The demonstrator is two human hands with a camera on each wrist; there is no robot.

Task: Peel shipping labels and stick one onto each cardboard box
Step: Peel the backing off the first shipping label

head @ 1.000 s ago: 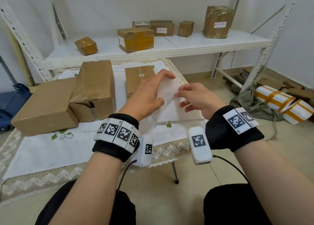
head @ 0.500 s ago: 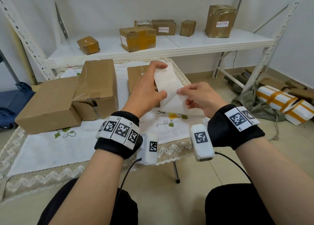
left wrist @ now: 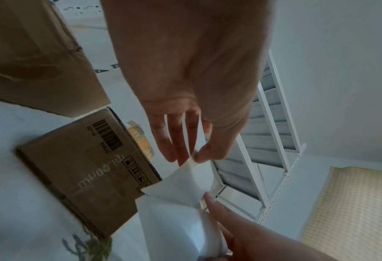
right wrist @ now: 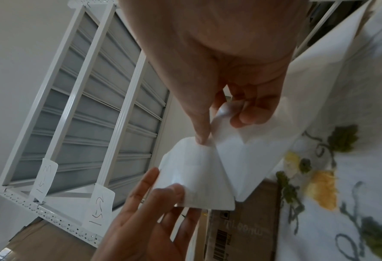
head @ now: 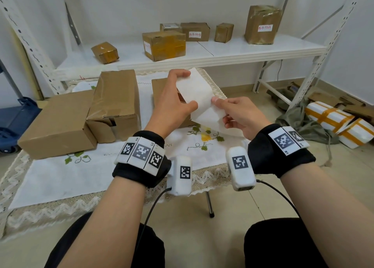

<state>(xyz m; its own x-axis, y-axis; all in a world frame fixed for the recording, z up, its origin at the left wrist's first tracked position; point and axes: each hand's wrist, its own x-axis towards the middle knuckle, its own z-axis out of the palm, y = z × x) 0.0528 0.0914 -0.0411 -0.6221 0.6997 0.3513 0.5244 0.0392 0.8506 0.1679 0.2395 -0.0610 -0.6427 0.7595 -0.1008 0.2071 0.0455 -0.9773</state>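
A white label point(head: 195, 91) is held in the air above the table point(head: 60, 178), peeling up from its backing sheet point(head: 212, 119). The left hand point(head: 172, 103) pinches the label's far edge, thumb against fingers; the right hand point(head: 238, 115) pinches the backing sheet at the fold. Just behind lies a flat cardboard box point(head: 162, 89); two larger boxes point(head: 113, 99) sit left.

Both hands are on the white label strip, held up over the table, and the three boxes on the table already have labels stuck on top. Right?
Not the last part. In the head view the left hand and right hand do hold the label strip up over the table, but the three boxes there show bare cardboard tops with no labels.
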